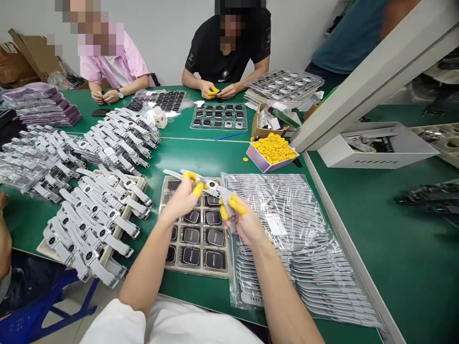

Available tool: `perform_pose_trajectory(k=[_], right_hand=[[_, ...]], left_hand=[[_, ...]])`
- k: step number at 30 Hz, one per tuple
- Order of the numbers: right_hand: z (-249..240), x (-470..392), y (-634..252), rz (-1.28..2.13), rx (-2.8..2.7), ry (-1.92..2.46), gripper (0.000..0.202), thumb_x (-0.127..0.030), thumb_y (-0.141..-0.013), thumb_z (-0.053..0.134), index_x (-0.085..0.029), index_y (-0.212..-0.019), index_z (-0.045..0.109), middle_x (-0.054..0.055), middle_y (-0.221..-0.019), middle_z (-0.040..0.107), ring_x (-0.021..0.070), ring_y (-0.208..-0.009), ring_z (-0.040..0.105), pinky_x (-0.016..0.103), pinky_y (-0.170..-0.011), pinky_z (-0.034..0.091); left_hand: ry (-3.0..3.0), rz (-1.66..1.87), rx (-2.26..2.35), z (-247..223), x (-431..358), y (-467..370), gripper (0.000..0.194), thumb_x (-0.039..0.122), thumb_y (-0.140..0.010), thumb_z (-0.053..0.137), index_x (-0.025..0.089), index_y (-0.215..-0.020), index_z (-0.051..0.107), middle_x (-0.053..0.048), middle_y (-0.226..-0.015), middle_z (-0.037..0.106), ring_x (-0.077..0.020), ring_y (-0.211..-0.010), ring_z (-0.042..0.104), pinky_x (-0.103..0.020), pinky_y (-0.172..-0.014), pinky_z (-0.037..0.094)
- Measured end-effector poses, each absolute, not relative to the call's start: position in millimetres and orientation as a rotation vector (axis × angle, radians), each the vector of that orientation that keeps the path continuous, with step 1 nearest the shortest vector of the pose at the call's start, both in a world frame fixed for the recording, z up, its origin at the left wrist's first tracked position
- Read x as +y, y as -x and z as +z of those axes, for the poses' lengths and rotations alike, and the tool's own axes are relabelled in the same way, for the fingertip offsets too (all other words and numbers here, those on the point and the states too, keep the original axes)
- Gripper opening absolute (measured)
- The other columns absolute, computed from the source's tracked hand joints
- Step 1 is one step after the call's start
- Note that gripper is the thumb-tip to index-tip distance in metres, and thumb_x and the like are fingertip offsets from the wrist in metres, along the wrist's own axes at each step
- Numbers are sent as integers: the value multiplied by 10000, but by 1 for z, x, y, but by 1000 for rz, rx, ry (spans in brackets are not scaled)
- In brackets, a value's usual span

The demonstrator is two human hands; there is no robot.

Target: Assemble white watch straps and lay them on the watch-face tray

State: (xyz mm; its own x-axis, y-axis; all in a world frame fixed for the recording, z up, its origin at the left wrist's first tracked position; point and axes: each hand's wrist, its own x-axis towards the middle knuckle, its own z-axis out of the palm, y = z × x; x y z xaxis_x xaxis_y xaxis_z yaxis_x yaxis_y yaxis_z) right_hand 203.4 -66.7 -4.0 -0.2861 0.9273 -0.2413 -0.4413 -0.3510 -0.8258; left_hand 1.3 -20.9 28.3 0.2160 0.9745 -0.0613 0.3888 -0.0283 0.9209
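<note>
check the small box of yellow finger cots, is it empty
No, the small box beyond the left hand and right hand is heaped with yellow finger cots.

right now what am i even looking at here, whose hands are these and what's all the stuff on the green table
This is one picture from a camera worn on a person's head, looking forward and down at their own two bare hands. The left hand and right hand wear yellow finger covers and together hold a watch with a white strap. Under the hands sits a tray of dark watch faces. To the right lies a clear bag of white straps. To the left are piles of finished white watches. A small box of yellow finger covers stands further back. Across the green table, two other people work at a similar tray.
</note>
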Motion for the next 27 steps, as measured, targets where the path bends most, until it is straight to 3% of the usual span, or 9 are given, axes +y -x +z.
perform_pose_trajectory(k=[6,12,27], right_hand=[[-17,-68,-193,1793,-883,949,324,-498,-846,761,-228,-893,588,-80,-537,551,98,-419,431,229,-433,435],[-18,-70,-193,1855,-903,889,268,-438,-877,730,-227,-829,572,-81,-476,504,105,-399,407,236,-420,417],[-11,-72,-189,1792,-794,892,234,-386,-866,732,-225,-800,576,-88,-472,426,92,-399,334,214,-387,362]], left_hand=[[-1958,821,973,-15,-28,-29,371,105,-968,436,180,-1317,536,-148,-1280,652,-259,-1199,629,-461,-1057,514],[-2129,878,840,-19,-20,-14,569,-10,-882,438,225,-1378,586,-101,-1326,652,-240,-1259,604,-464,-1094,513],[-2049,851,918,-14,-25,-17,431,87,-985,430,207,-1362,601,-116,-1293,658,-245,-1219,618,-467,-1079,521]])
